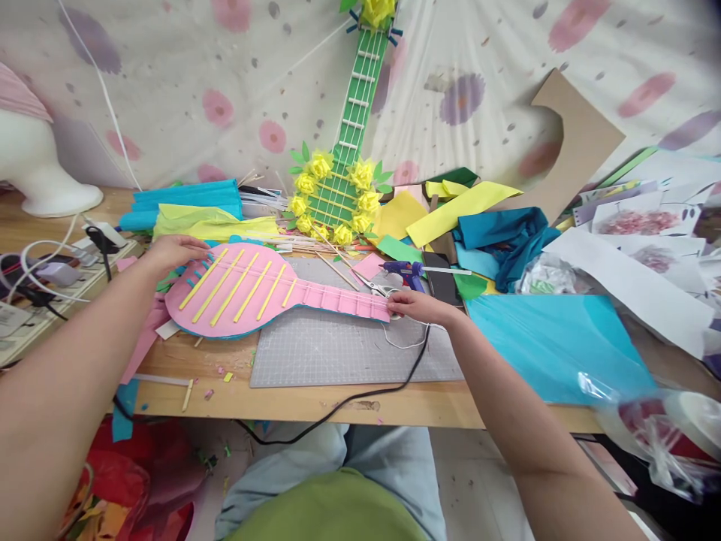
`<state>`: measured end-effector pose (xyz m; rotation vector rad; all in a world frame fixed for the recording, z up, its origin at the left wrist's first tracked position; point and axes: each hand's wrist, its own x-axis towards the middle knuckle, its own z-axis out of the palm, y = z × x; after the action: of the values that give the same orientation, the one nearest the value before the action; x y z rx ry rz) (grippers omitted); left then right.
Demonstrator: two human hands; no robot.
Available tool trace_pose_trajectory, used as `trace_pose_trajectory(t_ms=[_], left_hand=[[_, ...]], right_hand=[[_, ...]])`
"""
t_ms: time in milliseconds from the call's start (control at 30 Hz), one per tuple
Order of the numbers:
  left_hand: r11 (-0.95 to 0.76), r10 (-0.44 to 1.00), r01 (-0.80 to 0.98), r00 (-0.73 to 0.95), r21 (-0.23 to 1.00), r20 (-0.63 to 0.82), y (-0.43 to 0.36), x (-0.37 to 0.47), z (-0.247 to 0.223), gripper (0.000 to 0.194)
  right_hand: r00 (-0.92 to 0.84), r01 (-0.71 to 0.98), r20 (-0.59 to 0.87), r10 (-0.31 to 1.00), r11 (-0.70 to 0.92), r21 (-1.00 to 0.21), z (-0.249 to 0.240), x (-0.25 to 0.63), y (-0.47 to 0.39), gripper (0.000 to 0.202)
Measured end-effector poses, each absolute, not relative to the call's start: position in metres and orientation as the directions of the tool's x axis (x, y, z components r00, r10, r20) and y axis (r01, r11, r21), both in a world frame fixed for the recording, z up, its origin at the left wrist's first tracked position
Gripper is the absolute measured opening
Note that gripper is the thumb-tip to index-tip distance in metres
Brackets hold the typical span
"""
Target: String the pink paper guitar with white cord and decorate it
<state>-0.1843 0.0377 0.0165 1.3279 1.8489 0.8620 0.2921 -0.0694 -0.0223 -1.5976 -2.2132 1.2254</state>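
A pink paper guitar (248, 289) with a blue edge, yellow strips across its round body and thin crossbars on its neck lies partly on a grey cutting mat (338, 353). My left hand (179, 254) is closed at the far left edge of the body, beside small blue pegs; its fingertips are partly hidden. At the neck's right end my right hand (417, 306) pinches the white string (402, 347), which runs along the guitar and hangs in a loop below. Scissors (378, 288) and a blue glue gun (406, 273) lie just behind my right hand.
A green paper guitar with yellow flowers (338, 188) leans on the curtain at the back. Coloured paper (467, 210) is heaped behind, with a blue sheet (557, 338) at right. A black cable (360, 394) crosses the table's front edge. Power strips (61, 278) stand at left.
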Motion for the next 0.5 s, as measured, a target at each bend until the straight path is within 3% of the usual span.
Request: trace_pose_trajectory(t_ms=[267,500], left_hand=[[0.280,0.955,0.452,-0.217,0.847,-0.200,0.0418,-0.1895,0.0129,0.031],[0.304,0.942,0.453,-0.274,0.838,-0.193,0.0367,-0.1799,0.0207,0.016]], right_hand=[[-0.379,0.778,-0.361,0.852,0.083,-0.622,-0.0258,0.2975,-0.0723,0.031],[-0.343,0.791,-0.360,0.868,0.059,-0.609,-0.0182,0.2966,-0.0766,0.028]])
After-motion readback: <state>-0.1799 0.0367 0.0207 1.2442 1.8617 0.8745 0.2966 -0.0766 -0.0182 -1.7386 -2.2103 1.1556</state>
